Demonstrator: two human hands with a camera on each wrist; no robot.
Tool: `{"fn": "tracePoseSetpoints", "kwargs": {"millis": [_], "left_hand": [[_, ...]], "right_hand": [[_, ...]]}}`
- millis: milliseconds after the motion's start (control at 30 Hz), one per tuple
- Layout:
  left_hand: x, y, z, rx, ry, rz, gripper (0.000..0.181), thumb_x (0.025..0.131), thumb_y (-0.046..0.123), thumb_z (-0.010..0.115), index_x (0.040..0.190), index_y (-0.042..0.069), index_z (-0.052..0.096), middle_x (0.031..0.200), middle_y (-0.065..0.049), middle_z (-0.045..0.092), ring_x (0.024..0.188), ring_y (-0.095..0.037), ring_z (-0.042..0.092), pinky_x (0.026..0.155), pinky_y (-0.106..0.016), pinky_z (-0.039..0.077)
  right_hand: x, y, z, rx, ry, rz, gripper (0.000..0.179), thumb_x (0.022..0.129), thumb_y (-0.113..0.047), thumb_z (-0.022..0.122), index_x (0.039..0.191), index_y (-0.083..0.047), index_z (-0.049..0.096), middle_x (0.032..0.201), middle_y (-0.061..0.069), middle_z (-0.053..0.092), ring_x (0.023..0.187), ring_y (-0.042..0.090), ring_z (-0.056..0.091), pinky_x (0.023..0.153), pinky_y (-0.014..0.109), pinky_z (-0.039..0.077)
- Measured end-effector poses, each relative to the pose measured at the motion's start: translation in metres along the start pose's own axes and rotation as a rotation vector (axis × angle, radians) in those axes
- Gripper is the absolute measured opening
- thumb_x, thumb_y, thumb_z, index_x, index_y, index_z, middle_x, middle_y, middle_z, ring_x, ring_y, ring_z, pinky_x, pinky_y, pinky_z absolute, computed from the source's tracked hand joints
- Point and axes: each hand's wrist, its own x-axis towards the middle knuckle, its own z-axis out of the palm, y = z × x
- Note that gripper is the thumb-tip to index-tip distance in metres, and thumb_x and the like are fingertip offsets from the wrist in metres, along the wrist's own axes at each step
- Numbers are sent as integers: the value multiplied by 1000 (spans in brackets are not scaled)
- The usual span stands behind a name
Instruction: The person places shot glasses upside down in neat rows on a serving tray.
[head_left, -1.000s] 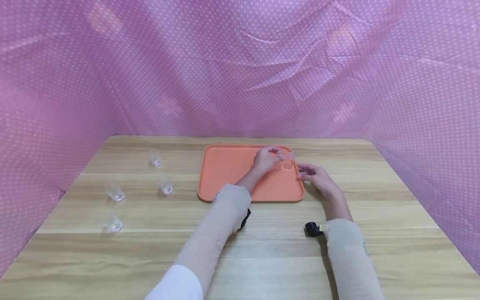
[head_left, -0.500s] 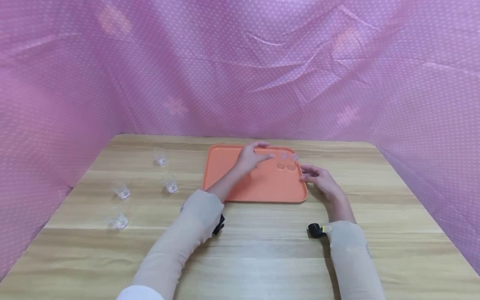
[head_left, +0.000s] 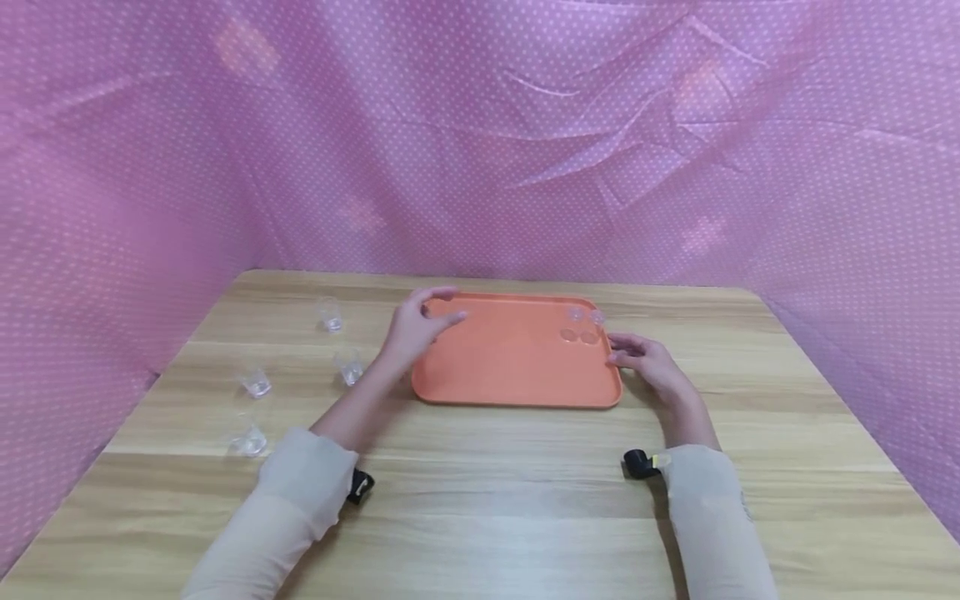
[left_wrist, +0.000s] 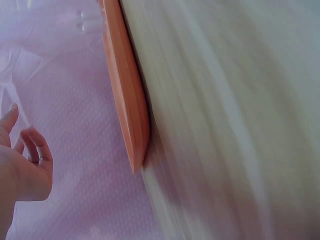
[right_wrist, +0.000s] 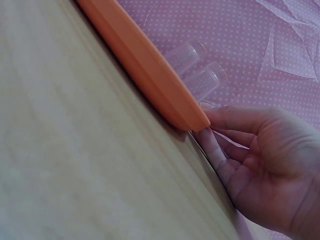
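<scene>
An orange tray [head_left: 517, 358] lies on the wooden table. Two clear cups [right_wrist: 204, 81] stand at its far right corner and look upside down. My right hand [head_left: 651, 364] pinches the tray's right rim; in the right wrist view the thumb lies over the rim and a finger under it. Above the tray's left edge is my left hand [head_left: 415, 327], thumb and fingers spread apart, holding nothing. To its left stand several more clear cups on the table, among them a near one [head_left: 350, 368] close to my left forearm and a far one [head_left: 330, 317].
Two further clear cups, one [head_left: 257, 383] behind the other [head_left: 250, 439], stand at the left. A pink dotted curtain [head_left: 480, 167] encloses the back and sides of the table [head_left: 510, 500].
My left hand has let go of a clear cup on the tray and moved left, to the tray's left edge. My right hand keeps its place at the right rim.
</scene>
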Motion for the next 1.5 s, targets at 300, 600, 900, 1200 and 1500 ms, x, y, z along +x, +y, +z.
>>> {"fn": "tracePoseSetpoints", "kwargs": {"millis": [300,600,900,1200,1500], "left_hand": [[-24,-9,-53,-15,102,-22,44,78,24,74,116,8,61,113,-6,57,87,-18,54,71,-27,47],[-45,-23,-101,-43,155,-185,55,81,28,71,128,6,51,122,-9,50,110,-24,44,95,-37,36],[-61,-44,-123,-144,-1,-294,68,82,31,70,139,12,38,134,-12,38,120,-24,37,99,-42,32],[-63,-70,-121,-193,-62,-322,72,81,22,71,140,7,34,139,-14,35,122,-26,34,102,-45,27],[-64,-77,-109,-193,-102,-303,70,84,12,67,142,5,29,137,-18,36,117,-28,38,93,-35,39]], "right_hand": [[2,4,-1,16,13,-14,52,86,-4,61,132,9,40,127,28,45,102,15,51,105,43,21],[1,2,1,-16,7,-13,51,87,-6,60,132,8,40,128,27,45,107,19,48,106,44,18],[1,2,-1,-19,0,-3,52,88,-8,61,133,8,39,129,27,44,118,33,39,107,45,15],[1,0,0,-43,3,-16,52,88,-9,61,133,8,40,127,28,45,105,17,50,106,45,19],[2,1,1,-24,-2,-12,52,87,-8,61,133,8,40,128,28,45,112,25,47,106,44,18]]}}
